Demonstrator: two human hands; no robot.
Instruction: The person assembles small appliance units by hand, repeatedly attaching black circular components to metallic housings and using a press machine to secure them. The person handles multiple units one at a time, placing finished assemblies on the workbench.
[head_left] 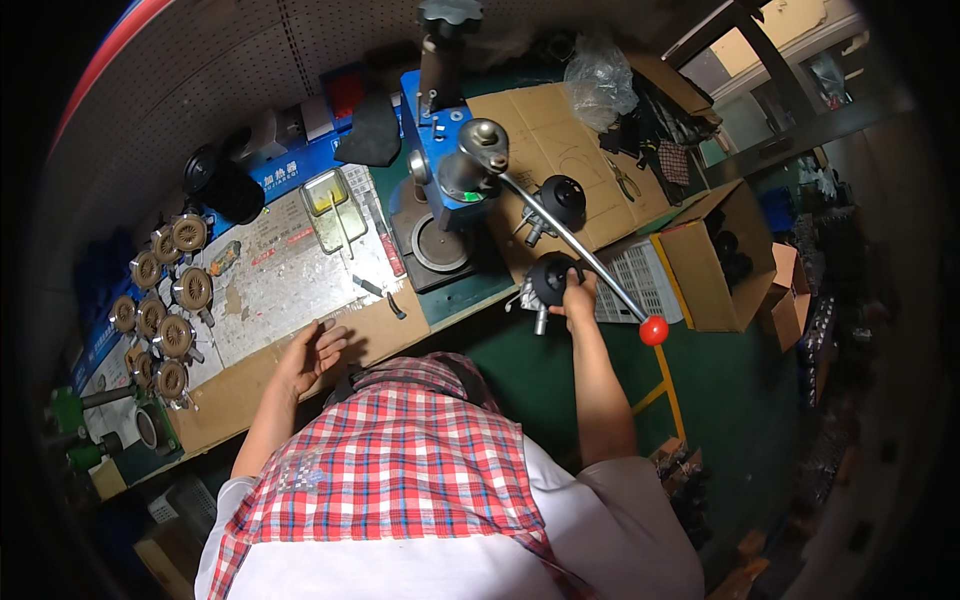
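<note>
Right hand [578,298], at centre frame, closes its fingers on a black round part [553,277] with short metal stubs beneath it, holding it at the front edge of the bench just left of a white slotted crate [645,280]. A second black round part [563,199] of the same kind lies above it on a sheet of brown cardboard [560,140]. Across both runs the long steel lever [570,235] of a blue hand press [440,170], ending in a red ball knob [654,330] that hangs out past the bench edge, just right of the forearm, over open green floor [740,380].

Left hand [315,352], left of centre, lies loosely open, palm partly up, holding nothing; its fingertips rest on the front strip of cardboard along the bench edge. Just above it is a bare, worn grey work plate [270,280] with room free around the hand.

At the far left edge, brown ribbed discs [170,310] stand in rows, close together. A small rectangular metal tray [335,208] in the upper middle holds something yellow at one end. An open cardboard box [715,255] at right holds dark round pieces; what exactly they are cannot be told. A crumpled clear plastic bag [598,80] sits at the top. More cartons and dark parts crowd the right rim.
</note>
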